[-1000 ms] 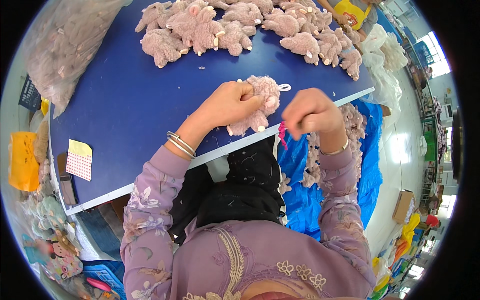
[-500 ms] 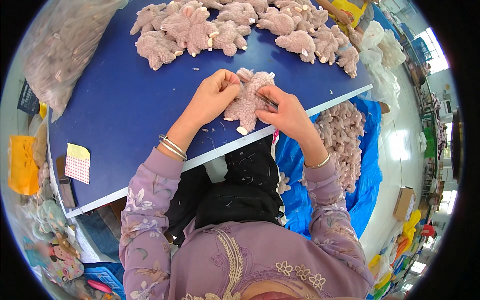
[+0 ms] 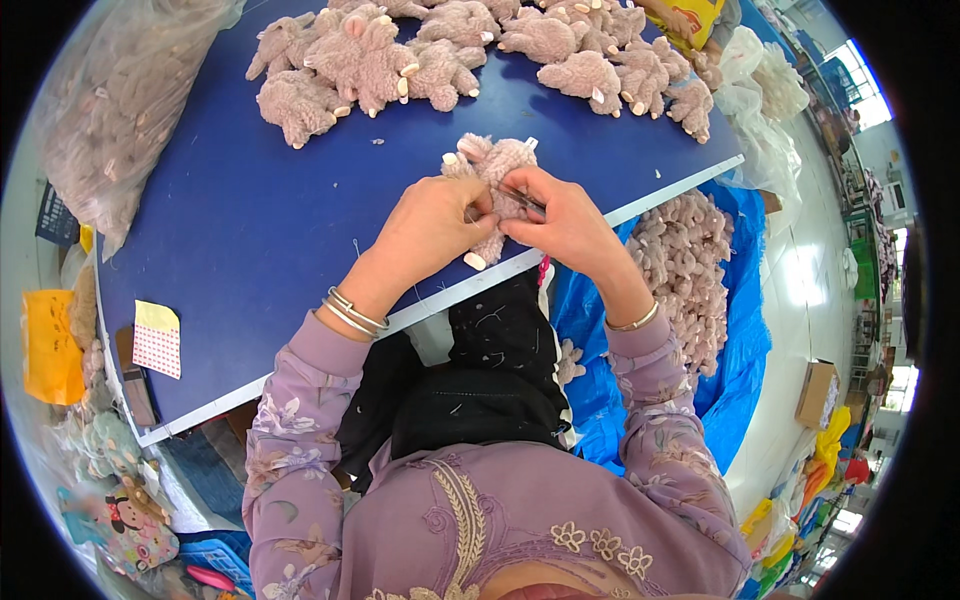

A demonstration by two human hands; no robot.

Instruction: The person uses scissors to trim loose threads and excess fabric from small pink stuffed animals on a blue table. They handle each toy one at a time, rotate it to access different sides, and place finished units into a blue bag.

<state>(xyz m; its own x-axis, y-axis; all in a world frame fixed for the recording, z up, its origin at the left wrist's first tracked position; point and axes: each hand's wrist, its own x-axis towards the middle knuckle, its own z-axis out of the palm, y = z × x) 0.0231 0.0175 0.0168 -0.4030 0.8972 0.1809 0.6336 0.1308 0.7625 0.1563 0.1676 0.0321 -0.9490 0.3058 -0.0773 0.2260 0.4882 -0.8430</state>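
Observation:
A small fluffy pink plush toy (image 3: pixel 498 160) lies on the blue table close to its front edge, its pale feet showing. On its left side, my left hand (image 3: pixel 432 222) is closed with thumb and fingertips pinching the plush. From the right, my right hand (image 3: pixel 565 222) grips a slim dark metal tool (image 3: pixel 523 201), its tip against the toy's body. Fingers partly cover the tool, so I cannot tell whether it is tweezers or snips. Both hands partly hide the toy's middle.
Several similar plush toys (image 3: pixel 365 62) lie along the table's far side. At far left stands a clear bag (image 3: pixel 120 110) of plush. A blue sack (image 3: pixel 735 330) right of my lap holds many pink pieces (image 3: pixel 680 260). A dotted card (image 3: pixel 157 345) lies at the table's left.
My left hand has moved down and right, from the toy's upper left to its middle. The toy has turned slightly, and a pale foot now shows at its upper left.

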